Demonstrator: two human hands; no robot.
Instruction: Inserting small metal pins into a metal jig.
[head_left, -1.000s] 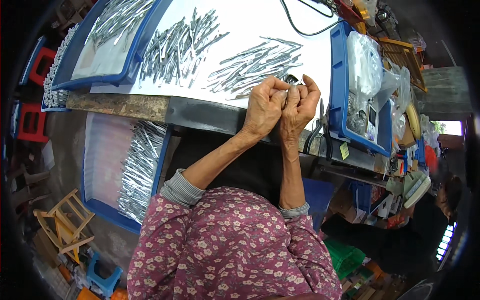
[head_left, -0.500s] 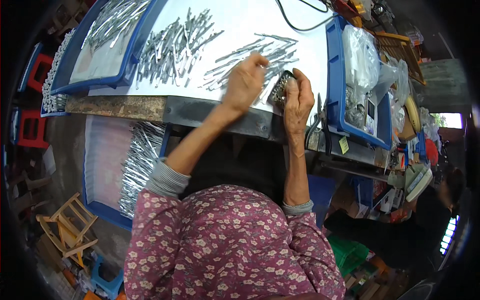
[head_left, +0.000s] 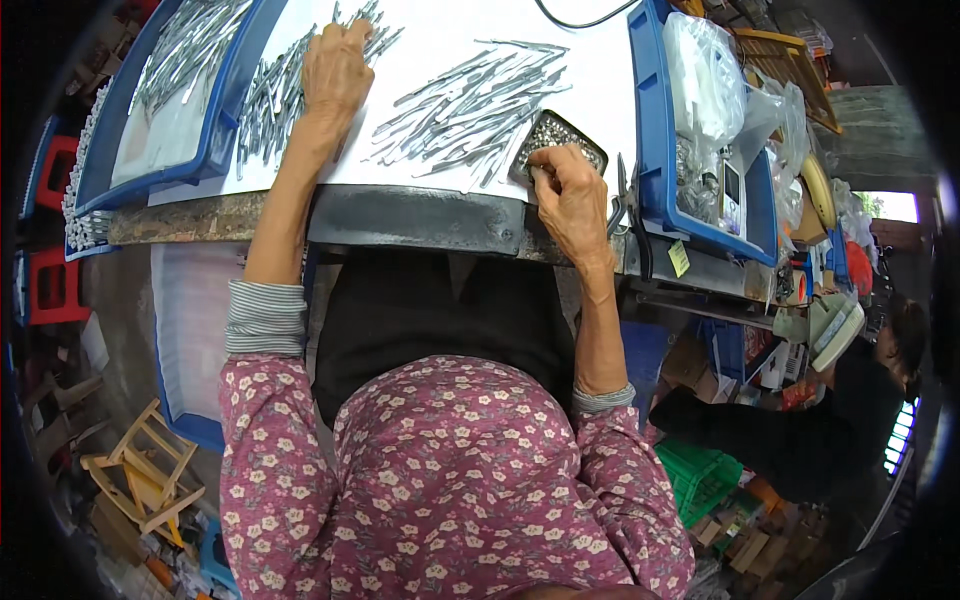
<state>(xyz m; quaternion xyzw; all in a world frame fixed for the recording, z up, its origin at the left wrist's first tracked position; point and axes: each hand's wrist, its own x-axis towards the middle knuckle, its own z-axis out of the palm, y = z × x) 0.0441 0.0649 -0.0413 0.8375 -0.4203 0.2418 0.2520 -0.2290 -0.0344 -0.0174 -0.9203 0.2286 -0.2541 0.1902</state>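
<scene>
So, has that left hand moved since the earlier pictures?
Yes. Judged against the blue tray on its left, the left hand has moved left, closer to it, and farther from the body, to the left pile of metal strips.

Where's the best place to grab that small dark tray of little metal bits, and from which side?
I'd pinch the dark tray by its far-right rim, coming from that side: that edge looks uncovered, while the right hand covers the near side and metal strips crowd the left. Best keep it level; the metal bits look loose.
</scene>
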